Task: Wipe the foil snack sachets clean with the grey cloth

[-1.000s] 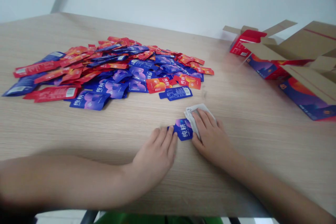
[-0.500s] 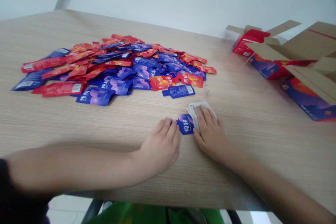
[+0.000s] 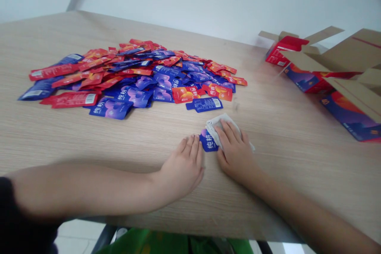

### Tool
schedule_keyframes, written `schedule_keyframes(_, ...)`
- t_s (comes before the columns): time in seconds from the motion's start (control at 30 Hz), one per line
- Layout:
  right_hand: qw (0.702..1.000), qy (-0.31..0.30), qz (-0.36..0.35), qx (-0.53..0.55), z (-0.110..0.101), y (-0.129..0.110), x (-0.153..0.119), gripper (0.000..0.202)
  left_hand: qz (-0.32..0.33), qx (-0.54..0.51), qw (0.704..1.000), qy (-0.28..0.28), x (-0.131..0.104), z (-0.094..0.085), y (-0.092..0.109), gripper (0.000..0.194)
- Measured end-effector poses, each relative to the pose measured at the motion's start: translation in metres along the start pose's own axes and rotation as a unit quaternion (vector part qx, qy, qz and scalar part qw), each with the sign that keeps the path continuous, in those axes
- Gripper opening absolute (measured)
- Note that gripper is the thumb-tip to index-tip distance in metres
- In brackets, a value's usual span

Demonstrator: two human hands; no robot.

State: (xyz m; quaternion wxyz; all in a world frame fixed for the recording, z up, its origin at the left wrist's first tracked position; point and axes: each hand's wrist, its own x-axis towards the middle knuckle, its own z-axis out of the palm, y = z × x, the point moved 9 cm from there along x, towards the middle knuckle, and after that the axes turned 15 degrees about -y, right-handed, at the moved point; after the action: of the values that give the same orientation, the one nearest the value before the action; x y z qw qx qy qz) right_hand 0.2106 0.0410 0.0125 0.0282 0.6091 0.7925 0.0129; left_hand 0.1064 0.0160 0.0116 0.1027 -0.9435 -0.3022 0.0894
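A blue sachet [image 3: 207, 142] with a pink-purple print and white characters lies flat on the table. My left hand [image 3: 186, 162] has its fingers pressed together over the sachet's left end, which they hide. My right hand [image 3: 236, 152] holds a folded whitish cloth [image 3: 224, 118] under its fingers, pressed onto the sachet's right part. The cloth covers that part from view. Just beyond, another blue sachet [image 3: 208, 104] rests with its barcode side up, at the near edge of a large pile of red and blue sachets [image 3: 143, 71].
At the right stand an open red carton [image 3: 275, 53], and nearer, open blue-and-red cartons [image 3: 351, 115] with flaps spread over the table [image 3: 297, 174]. A pale wall [image 3: 208, 4] rises behind the table's far edge.
My right hand and the cloth have slid a little left over the blue sachet, covering more of its top. My left hand stays at the sachet's left end. The view has shifted slightly.
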Motion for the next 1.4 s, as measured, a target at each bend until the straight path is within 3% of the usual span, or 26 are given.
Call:
schedule_keyframes(0.17, 1.000, -0.006, -0.012, 0.024, -0.003, -0.001, 0.001, 0.055, 0.004, 0.012, 1.000, 0.007, 0.000, -0.002, 0.000, 0.057)
schedule_keyframes(0.3, 0.995, 0.004, -0.017, 0.096, -0.003, 0.019, 0.007, 0.048, 0.012, 0.015, 1.000, 0.003, 0.001, -0.004, 0.001, 0.058)
schedule_keyframes(0.37, 0.986, 0.033, -0.007, 0.164, -0.007, 0.039, 0.009, 0.047, 0.015, 0.015, 1.000, -0.005, 0.002, -0.003, 0.002, 0.057)
schedule_keyframes(0.47, 0.961, 0.122, 0.034, 0.246, -0.023, 0.068, 0.003, 0.048, 0.021, 0.016, 1.000, -0.010, 0.002, -0.003, 0.003, 0.056)
schedule_keyframes(0.53, 0.950, 0.181, 0.033, 0.252, -0.038, 0.070, -0.006, 0.050, 0.028, 0.014, 0.999, -0.006, 0.003, -0.003, 0.004, 0.055)
schedule_keyframes(0.6, 0.952, 0.205, 0.003, 0.226, -0.049, 0.053, -0.012, 0.051, 0.034, 0.009, 0.999, -0.001, 0.003, -0.004, 0.005, 0.054)
schedule_keyframes(0.63, 0.958, 0.196, -0.020, 0.207, -0.050, 0.039, -0.013, 0.050, 0.035, 0.007, 0.999, 0.002, 0.003, -0.004, 0.004, 0.053)
schedule_keyframes(0.77, 0.985, 0.059, -0.094, 0.133, -0.024, -0.015, -0.004, 0.046, 0.041, -0.006, 0.999, -0.002, 0.004, -0.007, 0.004, 0.048)
schedule_keyframes(0.87, 0.989, 0.004, -0.116, 0.091, -0.010, -0.034, 0.001, 0.050, 0.052, -0.018, 0.998, -0.015, 0.004, -0.007, 0.005, 0.040)
schedule_keyframes(1.13, 0.998, -0.024, -0.056, 0.031, -0.006, -0.029, 0.002, 0.054, 0.049, -0.018, 0.999, -0.009, 0.003, -0.006, 0.005, 0.042)
schedule_keyframes(1.4, 0.998, -0.019, 0.050, -0.033, 0.002, 0.013, -0.008, 0.057, 0.041, 0.009, 0.999, -0.020, 0.004, -0.008, 0.004, 0.051)
